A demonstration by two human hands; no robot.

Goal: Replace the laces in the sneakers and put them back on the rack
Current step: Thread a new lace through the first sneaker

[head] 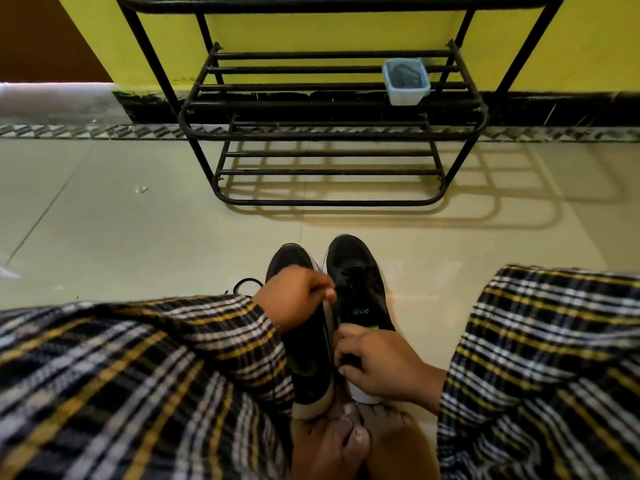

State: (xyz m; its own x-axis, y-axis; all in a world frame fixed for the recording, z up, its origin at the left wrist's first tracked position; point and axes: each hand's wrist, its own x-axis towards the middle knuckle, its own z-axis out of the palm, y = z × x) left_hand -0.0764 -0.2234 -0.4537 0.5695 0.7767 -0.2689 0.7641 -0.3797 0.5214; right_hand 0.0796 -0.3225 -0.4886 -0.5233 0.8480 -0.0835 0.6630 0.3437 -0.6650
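Head view, looking down between my knees: two black sneakers sit side by side on the pale tile floor (138,244), toes pointing at the rack (332,133), heels just above my bare feet (349,441). My left hand (294,296) is curled over the middle of the left sneaker (304,344), fingertips bunched at the inner edge where the two shoes meet, pinching there, though the blur at the fingertips keeps me from telling whether it's lace or the shoe's edge. A loop of black lace (246,285) pokes out on the floor just left of that hand, beside the shoe. My right hand (377,362) is down at the back of the right sneaker (358,275), fingers curled in around its opening, thumb side toward the tongue, gripping the collar. That right shoe shows dark lacing across its front and a small logo on the tongue, with a flash of green just above my fingers. Both plaid sleeves (173,358) fill the lower corners. Ahead, the black metal rack stands against the yellow wall (588,39), well apart from the shoes, its shadow thrown across the floor to the right. On its middle shelf, toward the right end, rests a small clear tub (407,81) holding something dark.
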